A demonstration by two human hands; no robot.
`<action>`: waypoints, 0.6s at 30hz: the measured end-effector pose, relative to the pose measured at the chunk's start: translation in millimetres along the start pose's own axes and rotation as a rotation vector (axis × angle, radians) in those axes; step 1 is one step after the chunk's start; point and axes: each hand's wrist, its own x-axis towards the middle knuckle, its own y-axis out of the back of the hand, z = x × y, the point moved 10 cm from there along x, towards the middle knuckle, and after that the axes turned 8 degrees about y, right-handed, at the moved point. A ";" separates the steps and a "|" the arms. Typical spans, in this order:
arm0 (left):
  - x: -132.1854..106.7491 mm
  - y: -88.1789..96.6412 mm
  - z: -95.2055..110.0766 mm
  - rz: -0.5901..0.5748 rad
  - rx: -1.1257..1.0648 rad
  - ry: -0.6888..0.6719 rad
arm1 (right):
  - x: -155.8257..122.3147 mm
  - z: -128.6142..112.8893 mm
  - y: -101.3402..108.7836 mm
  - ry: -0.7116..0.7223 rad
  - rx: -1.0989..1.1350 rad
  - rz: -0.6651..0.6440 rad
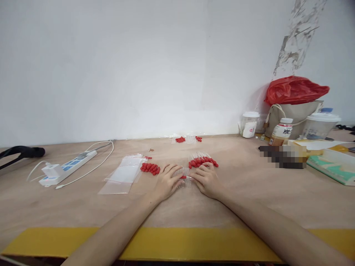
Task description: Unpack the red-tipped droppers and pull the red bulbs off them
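My left hand [167, 181] is closed, its thumb and fingers pinching a small red tip [183, 177]. Facing it, my right hand [207, 180] pinches a thin clear piece in line with the red tip. Between and beneath my hands lie several clear thin tubes [185, 185] on the table. Red oval pieces [149, 169] are heaped just left of my left hand. Beyond my right fingers, several clear sticks with red ends [202, 162] lie side by side. The exact join between the two held pieces is too small to make out.
Clear zip bags [124, 171] lie to the left, near a white power strip [68, 168] with cables. More red pieces [180, 139] sit by the wall. At right stand a lidded cup [249, 125], a bottle [281, 132] and a bag. Yellow tape [194, 244] lines the front edge.
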 end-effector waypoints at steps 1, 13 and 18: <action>0.6 -1.1 -0.2 -0.005 0.009 0.003 | -0.1 -1.1 0.0 0.006 -0.003 -0.004; 1.3 -8.1 2.7 -0.110 0.008 -0.003 | -4.4 -4.9 3.7 0.043 0.011 -0.014; 1.9 -8.1 2.5 -0.104 0.025 -0.003 | -5.3 -2.1 2.9 0.020 0.020 -0.032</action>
